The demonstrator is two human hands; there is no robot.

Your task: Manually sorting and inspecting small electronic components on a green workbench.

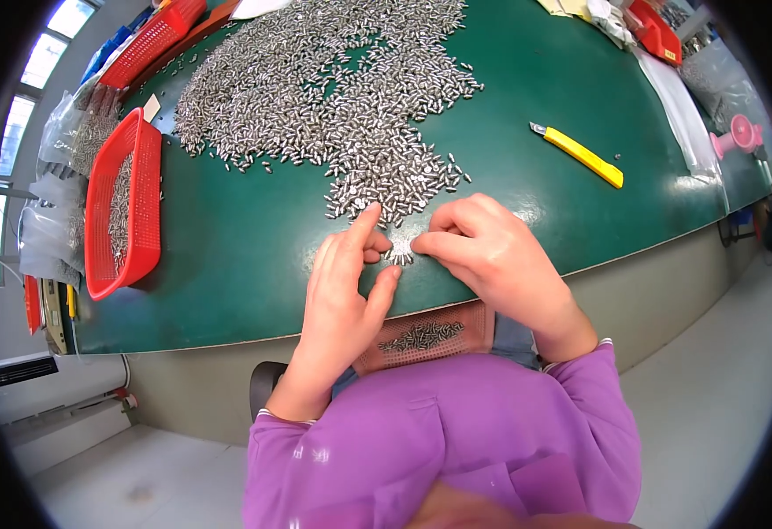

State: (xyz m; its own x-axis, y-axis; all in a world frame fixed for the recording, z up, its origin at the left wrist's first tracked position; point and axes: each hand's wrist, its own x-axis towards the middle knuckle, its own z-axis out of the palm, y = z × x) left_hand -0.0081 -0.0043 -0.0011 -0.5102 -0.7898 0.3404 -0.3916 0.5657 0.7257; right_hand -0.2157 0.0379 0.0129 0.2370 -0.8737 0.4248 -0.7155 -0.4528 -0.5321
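Observation:
A few small silvery metal pieces (399, 257) with pointed ends lie on the green table between my hands, near its front edge. My left hand (344, 278) is to their left, index finger stretched forward and thumb apart, holding nothing that I can see. From the right, my right hand (494, 251) reaches in with thumb and index finger pressed together beside these pieces; whatever is in the pinch is hidden. Just beyond my fingertips begins a big spread heap of the same metal pieces (386, 167), running to the far side of the table.
At left stands a red plastic basket (146, 198) with metal pieces inside. A pinkish basket (478, 328) below the table edge also holds pieces. A yellow utility knife (584, 159) lies at right, farther from a pink spool (738, 137) and a red bin (655, 33).

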